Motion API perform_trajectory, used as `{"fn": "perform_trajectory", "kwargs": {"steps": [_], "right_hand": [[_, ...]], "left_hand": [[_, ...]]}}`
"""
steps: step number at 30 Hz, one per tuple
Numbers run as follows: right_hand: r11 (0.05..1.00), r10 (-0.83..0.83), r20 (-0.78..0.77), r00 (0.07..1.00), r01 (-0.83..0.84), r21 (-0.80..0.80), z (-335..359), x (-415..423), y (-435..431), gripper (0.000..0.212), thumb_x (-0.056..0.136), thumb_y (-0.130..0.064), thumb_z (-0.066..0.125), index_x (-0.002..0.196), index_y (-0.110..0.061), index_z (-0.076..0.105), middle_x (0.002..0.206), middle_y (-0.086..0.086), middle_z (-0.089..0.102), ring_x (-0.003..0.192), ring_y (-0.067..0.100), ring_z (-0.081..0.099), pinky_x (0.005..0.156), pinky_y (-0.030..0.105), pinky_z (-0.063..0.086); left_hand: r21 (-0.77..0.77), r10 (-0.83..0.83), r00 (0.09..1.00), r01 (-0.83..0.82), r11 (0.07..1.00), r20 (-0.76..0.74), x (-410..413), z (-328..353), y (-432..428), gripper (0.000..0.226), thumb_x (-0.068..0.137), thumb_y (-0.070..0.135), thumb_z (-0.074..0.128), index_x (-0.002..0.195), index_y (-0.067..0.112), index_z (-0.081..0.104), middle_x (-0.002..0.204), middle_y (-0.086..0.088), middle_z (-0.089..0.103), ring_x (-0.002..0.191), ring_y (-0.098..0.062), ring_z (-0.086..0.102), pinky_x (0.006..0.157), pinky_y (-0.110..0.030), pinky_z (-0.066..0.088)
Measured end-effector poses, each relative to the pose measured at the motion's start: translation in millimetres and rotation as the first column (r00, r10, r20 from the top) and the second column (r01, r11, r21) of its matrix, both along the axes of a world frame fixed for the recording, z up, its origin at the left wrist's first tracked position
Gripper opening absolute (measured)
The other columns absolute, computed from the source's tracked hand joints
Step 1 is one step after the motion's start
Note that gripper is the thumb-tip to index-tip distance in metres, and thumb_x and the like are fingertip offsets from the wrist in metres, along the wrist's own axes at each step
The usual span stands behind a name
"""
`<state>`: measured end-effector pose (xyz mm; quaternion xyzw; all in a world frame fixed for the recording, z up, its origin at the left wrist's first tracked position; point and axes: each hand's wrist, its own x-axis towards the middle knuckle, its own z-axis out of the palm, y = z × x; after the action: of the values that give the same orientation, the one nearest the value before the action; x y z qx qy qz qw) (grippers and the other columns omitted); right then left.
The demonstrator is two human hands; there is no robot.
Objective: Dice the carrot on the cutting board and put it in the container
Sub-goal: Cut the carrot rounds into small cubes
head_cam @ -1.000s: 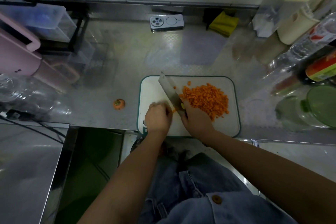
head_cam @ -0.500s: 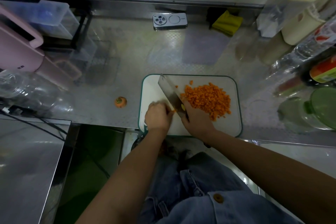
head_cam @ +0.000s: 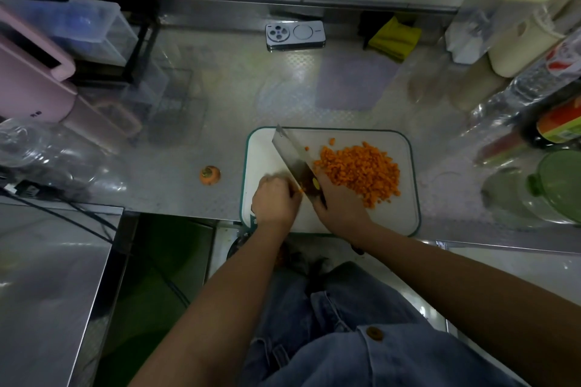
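One carrot bit (head_cam: 301, 190) lies pinned under curled left hand (head_cam: 275, 201), beside knife (head_cam: 294, 157) gripped by right hand (head_cam: 338, 207)

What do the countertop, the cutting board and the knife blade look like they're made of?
The countertop: likely stainless steel, shiny, embossed dotted texture, blurred reflections. The cutting board: probably plastic, matte white with a green rim. The knife blade: metal, dull grey sheen, broad and flat.
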<state>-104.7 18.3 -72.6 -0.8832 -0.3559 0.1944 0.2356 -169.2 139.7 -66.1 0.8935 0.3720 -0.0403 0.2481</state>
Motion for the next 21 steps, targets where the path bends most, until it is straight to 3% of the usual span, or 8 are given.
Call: {"fn": "perform_trajectory", "kwargs": {"steps": [8,14,21], "right_hand": [[0.994,-0.091,-0.063,0.994,0.094,0.052,-2.3,2.7,-0.8,0.057,0.094,-0.015,0.048,0.147,-0.012,0.028,0.082,0.010,0.062,0.068,0.025,0.059,0.062,0.041,0.049],[0.998,-0.050,-0.036,0.998,0.051,0.039,-1.4,1.2,-3.2,0.063,0.094,-0.024,0.051,0.150,-0.017,0.023,0.082,0.008,0.064,0.069,0.025,0.061,0.062,0.040,0.050],[0.997,-0.034,-0.028,0.999,0.036,0.063,-3.6,-1.7,-2.6,0.053,0.093,-0.021,0.051,0.142,-0.011,0.034,0.076,0.011,0.062,0.065,0.029,0.060,0.058,0.040,0.048]], "left_hand": [[-0.010,-0.029,0.999,0.028,1.000,-0.019,0.8,-1.5,2.9,0.014,0.087,0.029,0.062,0.091,0.021,0.073,0.097,-0.007,0.061,0.103,-0.021,0.053,0.073,-0.031,0.046],[-0.003,0.002,1.000,-0.002,1.000,0.003,1.0,-4.1,2.7,0.015,0.088,0.030,0.061,0.089,0.020,0.072,0.098,-0.007,0.061,0.098,-0.021,0.055,0.070,-0.030,0.042],[-0.014,0.038,0.999,-0.038,0.999,0.015,2.3,-8.0,2.3,0.014,0.088,0.030,0.062,0.089,0.020,0.073,0.099,-0.006,0.061,0.092,-0.022,0.057,0.071,-0.031,0.045]]}}
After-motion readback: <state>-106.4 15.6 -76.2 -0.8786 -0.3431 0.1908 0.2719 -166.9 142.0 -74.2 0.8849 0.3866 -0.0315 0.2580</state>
